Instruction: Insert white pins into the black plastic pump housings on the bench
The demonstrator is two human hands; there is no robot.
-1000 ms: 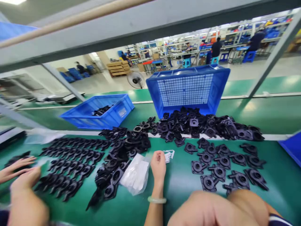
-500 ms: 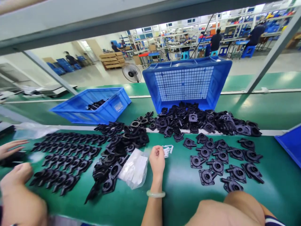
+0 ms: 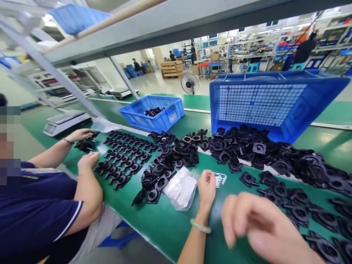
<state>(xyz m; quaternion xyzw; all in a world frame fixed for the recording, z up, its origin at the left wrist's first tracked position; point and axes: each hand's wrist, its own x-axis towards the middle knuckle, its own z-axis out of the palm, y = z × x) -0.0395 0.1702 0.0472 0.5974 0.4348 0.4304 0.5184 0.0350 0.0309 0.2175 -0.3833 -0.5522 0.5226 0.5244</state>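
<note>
My left hand (image 3: 206, 186), with a pale green bangle at its wrist, rests closed on the green table, fingers curled in; whatever they hold, if anything, is hidden. Beside its fingers lie several thin white strips (image 3: 220, 179). A clear bag of white pieces (image 3: 181, 189) lies just left of that hand. My right hand (image 3: 257, 220) is raised in front at the lower right, blurred, its fingers bent and apart from the thumb, with nothing visible between them. Beyond and beneath it, black plastic housings (image 3: 297, 214) with round centres and side spouts are spread on the table.
A large blue crate (image 3: 253, 102) lies tipped, with a heap of black housings (image 3: 233, 145) at its mouth. A smaller blue bin (image 3: 154, 112) holds more parts. At left, a co-worker's hands (image 3: 89, 159) are near rows of housings (image 3: 123, 157). A scale (image 3: 66, 123) stands behind.
The view has swung left, bringing the co-worker and the scale into sight. My right hand has come up into view from the lower right; my left hand stays by the white strips.
</note>
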